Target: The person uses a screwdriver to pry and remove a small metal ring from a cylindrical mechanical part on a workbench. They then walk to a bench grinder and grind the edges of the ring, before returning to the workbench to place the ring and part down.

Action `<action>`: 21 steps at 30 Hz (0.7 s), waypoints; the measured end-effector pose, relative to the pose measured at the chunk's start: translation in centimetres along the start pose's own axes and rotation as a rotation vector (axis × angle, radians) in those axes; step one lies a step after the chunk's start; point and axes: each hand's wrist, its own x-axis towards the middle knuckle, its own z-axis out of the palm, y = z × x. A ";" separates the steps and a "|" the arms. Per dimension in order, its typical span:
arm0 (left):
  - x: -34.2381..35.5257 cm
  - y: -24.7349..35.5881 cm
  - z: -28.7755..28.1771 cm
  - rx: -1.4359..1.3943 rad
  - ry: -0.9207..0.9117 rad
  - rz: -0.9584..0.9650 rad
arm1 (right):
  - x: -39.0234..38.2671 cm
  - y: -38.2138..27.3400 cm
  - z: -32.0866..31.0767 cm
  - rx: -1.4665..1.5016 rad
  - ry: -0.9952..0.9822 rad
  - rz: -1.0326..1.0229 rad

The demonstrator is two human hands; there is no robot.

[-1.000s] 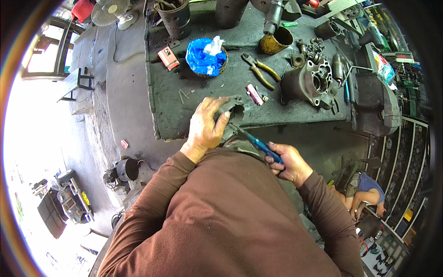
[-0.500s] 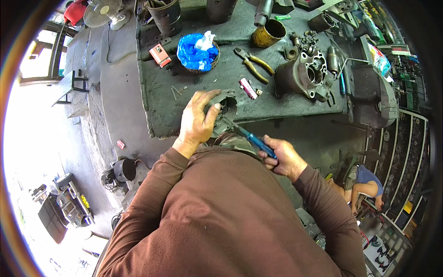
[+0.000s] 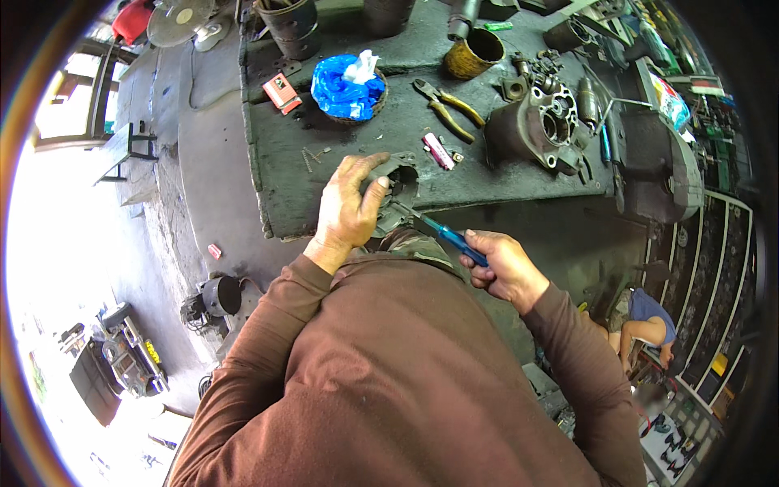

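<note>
A round, hollow metal housing (image 3: 405, 172) stands at the near edge of the dark workbench (image 3: 487, 183). My left hand (image 3: 350, 203) is closed around its left side, thumb across the rim. In my right hand (image 3: 505, 266) is a screwdriver (image 3: 451, 237) with a translucent blue handle, its shaft pointing up and left. The tip meets the lower right side of the housing; the exact contact point is too small to make out. A few small springs (image 3: 307, 160) lie on the bench left of the housing.
Pliers (image 3: 445, 110), a pink-and-white lighter (image 3: 438, 152), a large metal casing (image 3: 535, 128), a basket with a blue bag (image 3: 347, 88) and a red-and-white box (image 3: 281, 93) sit farther back on the bench. Another person (image 3: 645, 321) bends down at the lower right.
My right hand and the screwdriver have shifted slightly, the fingers resettling on the handle. My left hand keeps its hold on the housing.
</note>
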 end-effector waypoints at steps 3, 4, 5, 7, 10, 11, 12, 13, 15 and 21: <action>0.3 -0.3 -0.3 -0.020 0.008 -0.019 | 0.0 0.5 -0.7 0.070 -0.059 0.021; 0.2 -0.3 -0.4 -0.015 -0.011 -0.014 | -0.1 1.4 -0.6 -0.262 -0.028 -0.300; 0.2 -0.4 -0.4 -0.017 -0.007 -0.002 | -0.2 2.2 -0.5 -0.613 0.084 -0.630; 0.5 -0.5 -0.4 -0.005 -0.017 0.008 | -0.3 3.0 -0.7 -1.180 0.285 -1.079; 0.4 -0.2 -0.1 -0.024 -0.007 0.006 | 0.2 3.0 -1.1 -0.727 0.135 -0.625; 0.2 0.0 0.0 -0.032 -0.001 -0.015 | 0.5 2.6 -1.2 -0.581 0.073 -0.479; 0.0 0.3 0.2 0.024 -0.010 0.008 | 0.8 2.3 -1.3 -0.434 0.010 -0.331; -0.4 0.7 0.5 0.073 -0.007 0.034 | 1.1 2.1 -1.4 -0.284 -0.043 -0.184; -0.5 1.0 1.1 0.151 0.009 0.139 | 1.5 1.9 -1.6 0.145 -0.091 0.118; -0.3 0.8 0.4 0.093 -0.022 0.019 | 0.1 3.1 -1.0 -0.956 0.147 -0.892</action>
